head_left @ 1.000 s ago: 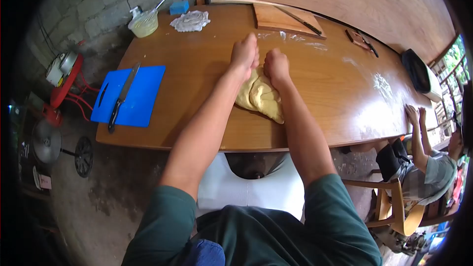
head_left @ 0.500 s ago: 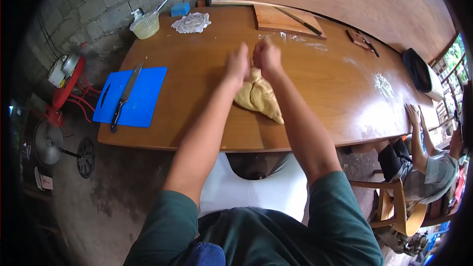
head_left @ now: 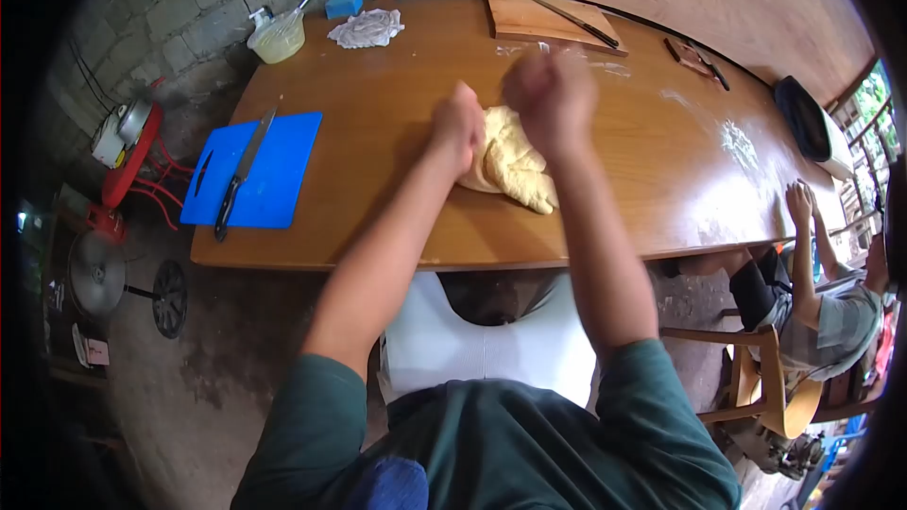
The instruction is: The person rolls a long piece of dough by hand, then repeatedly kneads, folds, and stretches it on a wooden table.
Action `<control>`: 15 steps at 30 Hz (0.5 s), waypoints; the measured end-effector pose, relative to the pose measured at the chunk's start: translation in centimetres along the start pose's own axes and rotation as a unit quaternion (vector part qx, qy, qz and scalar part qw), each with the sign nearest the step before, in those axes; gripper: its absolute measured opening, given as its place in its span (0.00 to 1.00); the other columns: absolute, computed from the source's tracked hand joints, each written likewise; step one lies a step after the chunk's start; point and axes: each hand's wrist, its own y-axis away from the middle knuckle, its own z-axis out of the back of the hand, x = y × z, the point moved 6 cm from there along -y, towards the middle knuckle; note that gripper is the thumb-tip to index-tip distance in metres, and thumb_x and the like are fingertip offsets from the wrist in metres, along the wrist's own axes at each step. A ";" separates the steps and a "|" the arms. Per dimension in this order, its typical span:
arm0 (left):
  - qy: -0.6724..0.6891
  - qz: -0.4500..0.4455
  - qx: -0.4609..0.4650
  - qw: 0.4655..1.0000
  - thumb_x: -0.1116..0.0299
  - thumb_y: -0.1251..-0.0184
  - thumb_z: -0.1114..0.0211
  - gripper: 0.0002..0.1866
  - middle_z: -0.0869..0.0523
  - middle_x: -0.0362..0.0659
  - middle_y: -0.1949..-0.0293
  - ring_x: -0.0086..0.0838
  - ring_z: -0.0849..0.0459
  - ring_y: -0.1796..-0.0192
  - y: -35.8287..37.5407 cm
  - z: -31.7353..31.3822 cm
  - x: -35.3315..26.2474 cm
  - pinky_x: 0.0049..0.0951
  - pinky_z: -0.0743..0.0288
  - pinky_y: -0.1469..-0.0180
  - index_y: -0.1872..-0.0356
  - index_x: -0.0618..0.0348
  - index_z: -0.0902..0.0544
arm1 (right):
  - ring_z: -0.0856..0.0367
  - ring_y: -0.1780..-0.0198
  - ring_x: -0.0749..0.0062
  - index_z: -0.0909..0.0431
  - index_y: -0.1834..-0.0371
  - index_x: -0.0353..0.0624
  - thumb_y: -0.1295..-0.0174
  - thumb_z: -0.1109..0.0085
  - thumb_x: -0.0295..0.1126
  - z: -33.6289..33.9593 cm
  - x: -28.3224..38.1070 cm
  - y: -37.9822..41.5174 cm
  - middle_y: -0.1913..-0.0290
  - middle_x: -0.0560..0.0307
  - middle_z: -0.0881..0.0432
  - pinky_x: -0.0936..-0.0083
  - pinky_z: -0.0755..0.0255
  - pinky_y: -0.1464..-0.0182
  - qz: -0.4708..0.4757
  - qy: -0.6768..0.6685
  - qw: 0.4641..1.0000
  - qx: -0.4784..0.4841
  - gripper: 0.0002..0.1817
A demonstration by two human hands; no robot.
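A lump of pale yellow dough (head_left: 515, 170), folded and creased, lies on the wooden table in front of me. My left hand (head_left: 459, 127) is closed at the dough's left edge, thumb upward, and appears to grip it. Over the dough's upper right side is my right hand (head_left: 553, 99), curled into a fist and blurred by motion. Nothing shows in that fist. My right hand and wrist hide part of the dough.
A knife (head_left: 248, 161) lies on a blue cutting board (head_left: 283, 179) at left. Farther back are a bowl with a whisk (head_left: 279, 42), a crumpled cloth (head_left: 367, 28) and a wooden board (head_left: 510, 19) with a knife (head_left: 590, 28). Another person (head_left: 831, 312) sits at right.
My right hand has moved right and slightly up, apart from my left hand. The dough has shifted a little right and its folds have changed shape. The other person's hands have come together.
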 end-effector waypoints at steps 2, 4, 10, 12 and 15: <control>0.134 -0.030 0.027 0.990 0.63 0.27 0.47 0.21 0.44 0.29 0.86 0.20 0.50 0.85 -0.7 -1.2 -5.9 0.30 0.57 0.81 0.82 0.41 0.41 | 0.44 0.82 0.77 0.35 0.83 0.49 0.25 0.53 0.35 7.6 -12.5 2.9 0.82 0.66 0.39 0.73 0.50 0.79 -0.231 0.017 0.973 -0.010 0.22; 0.108 -0.101 0.092 0.985 0.62 0.25 0.47 0.21 0.45 0.28 0.85 0.19 0.50 0.85 1.6 -3.0 -10.0 0.29 0.57 0.81 0.81 0.42 0.41 | 0.46 0.84 0.74 0.36 0.84 0.51 0.25 0.54 0.39 6.7 -11.2 1.6 0.84 0.65 0.40 0.71 0.53 0.81 -0.191 0.087 0.977 -0.041 0.24; 0.005 0.035 -0.009 0.999 0.60 0.25 0.45 0.20 0.45 0.29 0.85 0.19 0.47 0.85 3.2 0.0 1.0 0.27 0.54 0.82 0.79 0.42 0.40 | 0.49 0.83 0.74 0.43 0.86 0.53 0.27 0.57 0.42 -0.8 2.1 2.0 0.86 0.64 0.44 0.70 0.54 0.78 -0.050 -0.091 0.989 0.104 0.24; 0.125 0.023 0.045 0.991 0.61 0.27 0.45 0.20 0.38 0.31 0.87 0.22 0.44 0.88 1.0 0.9 -2.7 0.29 0.53 0.84 0.82 0.42 0.38 | 0.48 0.84 0.73 0.41 0.82 0.52 0.26 0.55 0.40 7.0 -12.6 5.4 0.85 0.66 0.46 0.70 0.51 0.81 -0.232 0.072 0.970 -0.022 0.22; 0.135 -0.075 0.141 0.978 0.59 0.26 0.45 0.22 0.44 0.29 0.86 0.21 0.49 0.87 4.8 -2.9 -8.2 0.27 0.56 0.83 0.83 0.41 0.41 | 0.46 0.84 0.74 0.38 0.81 0.52 0.26 0.53 0.40 7.9 -11.1 4.0 0.85 0.66 0.44 0.69 0.53 0.81 -0.144 0.203 0.969 -0.003 0.21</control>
